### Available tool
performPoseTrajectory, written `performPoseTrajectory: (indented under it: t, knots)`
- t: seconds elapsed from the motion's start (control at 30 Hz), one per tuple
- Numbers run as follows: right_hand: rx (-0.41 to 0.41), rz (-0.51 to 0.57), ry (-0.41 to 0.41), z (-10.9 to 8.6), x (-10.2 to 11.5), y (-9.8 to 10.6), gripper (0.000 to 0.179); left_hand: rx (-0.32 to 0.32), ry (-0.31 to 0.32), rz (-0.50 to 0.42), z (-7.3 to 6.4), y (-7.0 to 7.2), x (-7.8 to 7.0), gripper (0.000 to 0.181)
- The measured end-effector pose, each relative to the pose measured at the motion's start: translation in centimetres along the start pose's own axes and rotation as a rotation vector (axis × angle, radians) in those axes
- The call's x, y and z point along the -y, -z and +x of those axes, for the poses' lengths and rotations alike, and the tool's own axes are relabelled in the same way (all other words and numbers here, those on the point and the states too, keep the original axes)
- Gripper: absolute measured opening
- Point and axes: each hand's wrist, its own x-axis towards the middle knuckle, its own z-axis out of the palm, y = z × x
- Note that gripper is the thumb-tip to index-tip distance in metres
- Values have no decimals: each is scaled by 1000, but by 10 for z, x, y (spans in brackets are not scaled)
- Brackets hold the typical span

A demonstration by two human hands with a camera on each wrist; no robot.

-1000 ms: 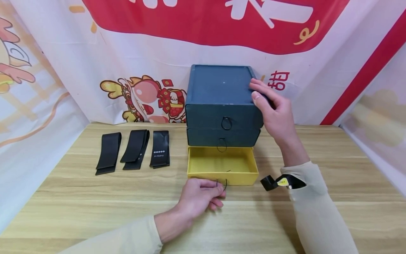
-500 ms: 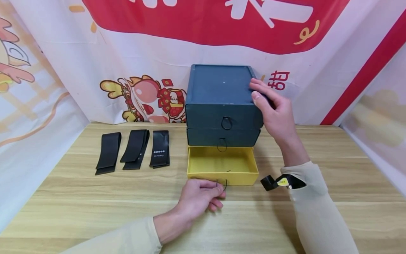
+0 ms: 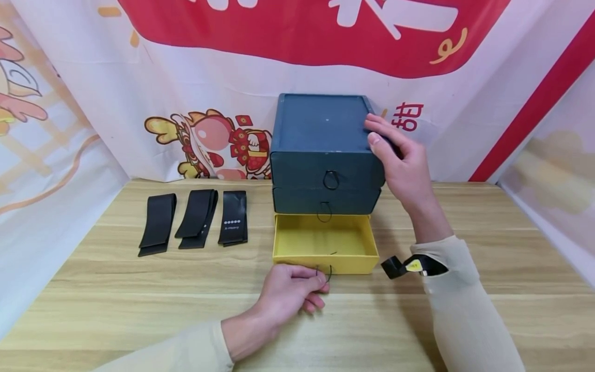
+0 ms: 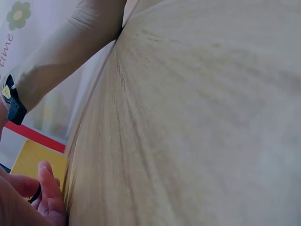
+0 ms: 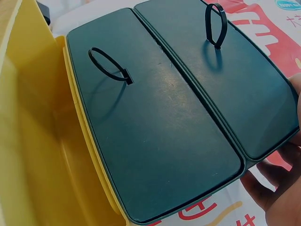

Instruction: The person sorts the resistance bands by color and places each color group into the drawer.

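A stack of drawers (image 3: 321,124) stands at the back, two dark blue-green above a yellow one. The yellow drawer (image 3: 355,265) is pulled out, and bare inside apart from a small dark strip. My left hand (image 3: 288,292) pinches the thin black loop (image 3: 330,273) on its front. My right hand (image 3: 406,168) rests against the stack's upper right edge, thumb and a finger on top; in the right wrist view other fingers (image 5: 282,188) touch the side. Black loops hang on the upper drawer (image 5: 254,89) and middle drawer (image 5: 160,127).
Left of the stack, three folded black bands (image 3: 158,222) lie in a row on the wooden table (image 3: 116,299). A printed red and white cloth (image 3: 204,77) hangs close behind the stack. A black strap with a camera (image 3: 420,266) is on the right sleeve.
My left hand and the yellow drawer have come slightly toward me. The right hand keeps its place on the stack, and the bands lie as before.
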Motion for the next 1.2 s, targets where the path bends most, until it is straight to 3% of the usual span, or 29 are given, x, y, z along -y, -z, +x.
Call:
performPoseTrajectory:
  t: [0.37,0.57,0.73,0.93,1.03,1.2]
  knots:
    - [-2,-2,1,0,-1,1,44,78,28,40,-8,14,-5,26]
    - [-5,-2,-2,0,0,1,44,84,-54,120,-22,40,-29,34]
    - [-3,-3,-7,0,0,0,44,-26,-188,249,-21,73,-50,35]
    - [-2,9,-6,0,0,1,45,-207,-317,362,4,120,-63,42]
    - [-3,5,-4,0,0,1,45,-279,-314,421,20,140,-63,47]
    - [-1,7,-1,0,1,0,44,-354,-243,475,45,161,-61,48]
